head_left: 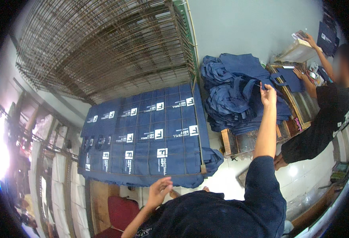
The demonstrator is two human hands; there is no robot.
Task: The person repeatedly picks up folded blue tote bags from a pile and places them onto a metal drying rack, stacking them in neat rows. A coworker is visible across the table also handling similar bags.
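Observation:
My right hand is stretched out to the right, its fingers pinched on the edge of a navy fabric bag at the top of a heap. Beneath it, the heap of navy bags lies loosely piled and overlapping on a wooden stand. Near the front edge of a wire drying rack, my left hand hangs with loosely curved fingers and nothing in it. Navy bags with white prints lie in rows on this rack, under its thin wires.
Raised wire rack layers stand tilted above the printed bags. At the right, a co-worker in dark clothes has one hand on a navy bag on a work table. A red chair stands at the lower left.

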